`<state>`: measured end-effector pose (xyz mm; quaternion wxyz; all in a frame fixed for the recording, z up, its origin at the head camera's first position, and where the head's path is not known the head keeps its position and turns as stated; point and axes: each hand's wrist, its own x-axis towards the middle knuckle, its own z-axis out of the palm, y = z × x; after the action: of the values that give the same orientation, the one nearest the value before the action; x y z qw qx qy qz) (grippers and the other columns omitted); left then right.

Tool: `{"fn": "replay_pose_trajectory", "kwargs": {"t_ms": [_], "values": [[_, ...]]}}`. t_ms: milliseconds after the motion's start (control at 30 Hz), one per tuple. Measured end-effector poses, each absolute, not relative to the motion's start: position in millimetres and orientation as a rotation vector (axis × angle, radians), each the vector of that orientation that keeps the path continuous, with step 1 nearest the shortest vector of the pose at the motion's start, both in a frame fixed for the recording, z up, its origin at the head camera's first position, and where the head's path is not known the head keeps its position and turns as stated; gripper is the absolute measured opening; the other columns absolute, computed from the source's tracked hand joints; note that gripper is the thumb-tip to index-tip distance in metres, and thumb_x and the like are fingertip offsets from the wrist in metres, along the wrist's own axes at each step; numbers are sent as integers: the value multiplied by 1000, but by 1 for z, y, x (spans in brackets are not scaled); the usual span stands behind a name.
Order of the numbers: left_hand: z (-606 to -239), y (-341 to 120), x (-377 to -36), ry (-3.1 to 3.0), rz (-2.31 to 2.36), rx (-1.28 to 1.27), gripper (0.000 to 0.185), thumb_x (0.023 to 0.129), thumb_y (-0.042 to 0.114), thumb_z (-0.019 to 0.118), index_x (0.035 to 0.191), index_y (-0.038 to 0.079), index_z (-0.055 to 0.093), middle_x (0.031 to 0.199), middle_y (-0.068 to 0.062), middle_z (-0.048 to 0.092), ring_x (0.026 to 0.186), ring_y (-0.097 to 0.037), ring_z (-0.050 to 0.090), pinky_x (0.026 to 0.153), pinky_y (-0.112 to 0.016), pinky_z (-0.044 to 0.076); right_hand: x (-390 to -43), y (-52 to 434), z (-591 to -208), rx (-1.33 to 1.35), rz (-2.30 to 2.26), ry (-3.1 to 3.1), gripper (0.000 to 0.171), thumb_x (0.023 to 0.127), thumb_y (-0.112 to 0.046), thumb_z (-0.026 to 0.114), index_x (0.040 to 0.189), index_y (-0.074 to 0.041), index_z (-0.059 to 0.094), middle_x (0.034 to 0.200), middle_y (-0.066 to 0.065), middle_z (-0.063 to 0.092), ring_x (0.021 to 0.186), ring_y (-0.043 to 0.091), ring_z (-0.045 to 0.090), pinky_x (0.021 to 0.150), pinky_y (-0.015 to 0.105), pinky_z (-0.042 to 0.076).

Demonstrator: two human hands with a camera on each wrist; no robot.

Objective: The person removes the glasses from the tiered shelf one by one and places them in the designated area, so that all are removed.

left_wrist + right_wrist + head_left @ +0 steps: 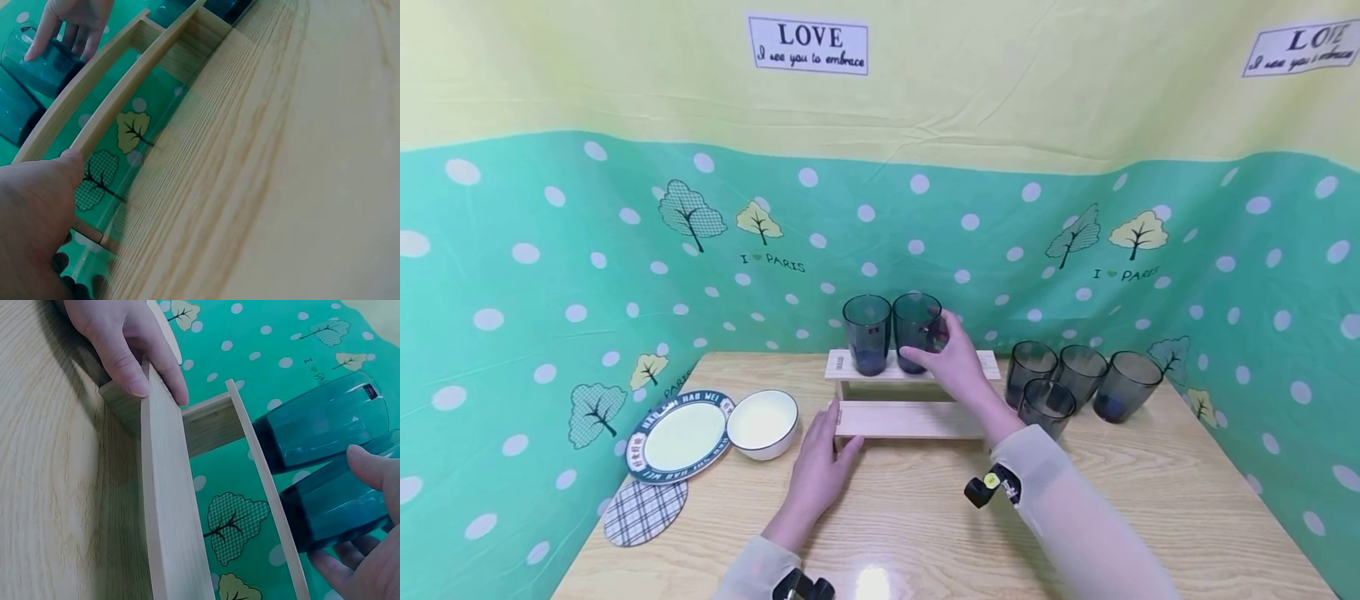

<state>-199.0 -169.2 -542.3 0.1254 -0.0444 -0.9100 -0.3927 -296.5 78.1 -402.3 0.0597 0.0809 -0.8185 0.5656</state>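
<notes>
A two-tier wooden rack (910, 419) stands on the table. On its upper shelf are two dark tinted drinking glasses side by side, the left glass (868, 335) and the right glass (914, 337). My right hand (953, 358) grips the right glass from its right side, the thumb in front and the fingers round the far side. My left hand (822, 462) holds the left end of the lower shelf; in the right wrist view its thumb (128, 375) lies on the front edge with a finger over the board. Both glasses stand upright, bases on the upper board.
Several matching glasses (1081, 375) stand on the table at the right, close to my right forearm. Left of the rack are a white bowl (763, 423), an oval plate (679, 436) with a patterned rim and a checked coaster (645, 512). A dotted cloth (880, 225) hangs behind.
</notes>
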Motion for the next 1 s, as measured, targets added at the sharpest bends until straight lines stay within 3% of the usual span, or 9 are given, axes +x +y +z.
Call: {"fn": "replay_pose_trajectory", "kwargs": {"t_ms": [600,1000], "values": [[-541,-169,-198,-2669,-1158,-117,83,110,37,72,175,8,30,171,-30,38,161,-49,30,127,-69,31,-264,105,-381,216,1820,-2448,96,87,-27,99,165,-17,43,147,13,61,136,34,62,109,49,58],[-540,-169,-198,-2653,-1134,-146,82,110,36,71,173,3,30,170,-31,39,160,-50,32,127,-68,32,-238,142,-360,262,1790,-2464,96,89,-25,97,168,-19,41,150,14,59,140,35,59,114,50,55]]}}
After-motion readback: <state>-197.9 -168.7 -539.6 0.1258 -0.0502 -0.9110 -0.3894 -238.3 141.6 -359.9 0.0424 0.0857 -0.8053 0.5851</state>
